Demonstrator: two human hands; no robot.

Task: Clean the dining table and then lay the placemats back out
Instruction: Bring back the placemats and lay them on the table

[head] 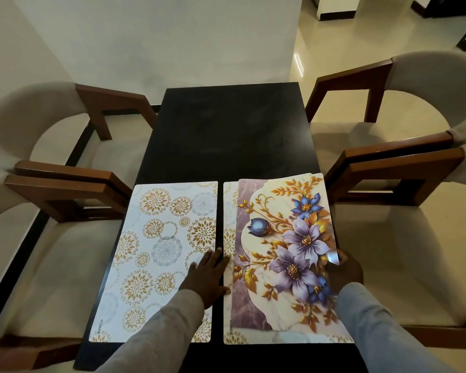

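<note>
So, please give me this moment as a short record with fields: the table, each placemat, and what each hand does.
table: black table, far half bare
left placemat: gold-circle placemat, flat on the near left
right stack: floral placemat on top of other placemats; another gold-circle placemat shows under it
left hand: left hand, fingers straight, resting across the gap between the two gold-circle placemats
right hand: right hand, gripping the floral placemat's right edge
chairs: four chairs, two per side

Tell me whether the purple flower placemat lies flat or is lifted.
Partly lifted: the purple flower placemat rests atop a gold-circle placemat, its right edge raised and gripped by the right hand.
</note>
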